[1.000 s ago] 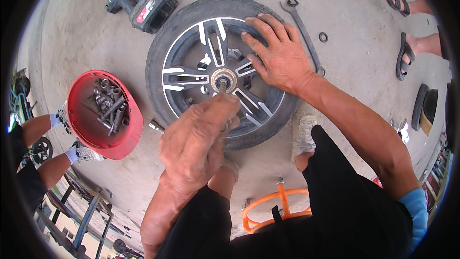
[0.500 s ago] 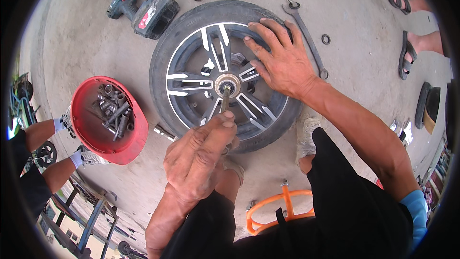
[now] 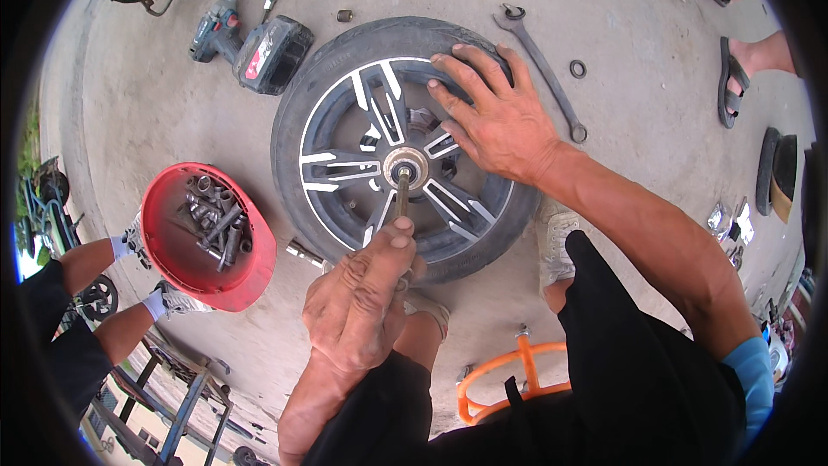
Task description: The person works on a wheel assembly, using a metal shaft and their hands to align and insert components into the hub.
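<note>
A black-tyred wheel [image 3: 302,69] with dark and white spokes lies flat on the concrete in front of me. My left hand [image 3: 355,306] is closed around a slim metal rod [image 3: 403,195], whose far tip sits at the centre of the wheel's hub [image 3: 417,161]. The part of the rod inside my fist is hidden. My right hand [image 3: 500,112] lies with fingers spread across the far right of the wheel, its fingertips on the rim and tyre.
A cordless power tool [image 3: 226,39] lies beyond the wheel. A large wrench [image 3: 543,65] and a black ring [image 3: 578,68] are at the right. A red hard hat [image 3: 259,280] holds several sockets [image 3: 222,220]. People's feet [image 3: 731,91] flank both sides; an orange frame [image 3: 470,397] stands near me.
The whole view has shifted slightly. My left hand still grips the rod at the hub, and my right hand stays on the wheel.
</note>
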A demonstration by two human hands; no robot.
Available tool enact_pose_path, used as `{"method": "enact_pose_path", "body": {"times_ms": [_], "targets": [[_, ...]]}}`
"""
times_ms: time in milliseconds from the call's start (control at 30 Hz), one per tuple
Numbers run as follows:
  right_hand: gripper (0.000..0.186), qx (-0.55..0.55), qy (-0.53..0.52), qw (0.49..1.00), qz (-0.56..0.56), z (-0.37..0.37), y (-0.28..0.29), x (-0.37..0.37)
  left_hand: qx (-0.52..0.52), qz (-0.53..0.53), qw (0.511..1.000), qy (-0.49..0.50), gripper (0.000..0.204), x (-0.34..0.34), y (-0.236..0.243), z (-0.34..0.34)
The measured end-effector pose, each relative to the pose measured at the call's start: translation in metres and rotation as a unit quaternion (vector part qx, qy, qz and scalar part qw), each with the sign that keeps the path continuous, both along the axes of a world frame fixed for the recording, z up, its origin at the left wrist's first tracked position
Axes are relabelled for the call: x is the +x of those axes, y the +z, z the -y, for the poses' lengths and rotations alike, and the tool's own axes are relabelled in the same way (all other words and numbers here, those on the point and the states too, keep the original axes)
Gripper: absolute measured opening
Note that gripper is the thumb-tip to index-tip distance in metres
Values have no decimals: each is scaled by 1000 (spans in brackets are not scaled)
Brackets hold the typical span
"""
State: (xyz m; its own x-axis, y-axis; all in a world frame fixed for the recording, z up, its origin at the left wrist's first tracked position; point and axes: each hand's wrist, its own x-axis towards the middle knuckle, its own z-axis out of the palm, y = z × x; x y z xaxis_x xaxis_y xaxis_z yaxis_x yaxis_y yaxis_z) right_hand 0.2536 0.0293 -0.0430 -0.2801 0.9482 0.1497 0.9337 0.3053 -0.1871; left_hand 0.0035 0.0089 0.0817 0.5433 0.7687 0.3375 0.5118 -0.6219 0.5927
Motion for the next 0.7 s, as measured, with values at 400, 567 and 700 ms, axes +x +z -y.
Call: {"method": "enact_pose_path", "body": {"times_ms": [400, 567, 700], "targets": [[44, 16, 1, 1000, -24, 2, -4, -2, -36, -7, 998, 47, 30, -4, 3, -7], [52, 24, -9, 999, -43, 3, -8, 3, -25, -7, 999, 31, 29, -7, 1, 3], [90, 24, -173, 983, -57, 8, -4, -3, -33, -26, 997, 69, 24, -4, 4, 13]]}}
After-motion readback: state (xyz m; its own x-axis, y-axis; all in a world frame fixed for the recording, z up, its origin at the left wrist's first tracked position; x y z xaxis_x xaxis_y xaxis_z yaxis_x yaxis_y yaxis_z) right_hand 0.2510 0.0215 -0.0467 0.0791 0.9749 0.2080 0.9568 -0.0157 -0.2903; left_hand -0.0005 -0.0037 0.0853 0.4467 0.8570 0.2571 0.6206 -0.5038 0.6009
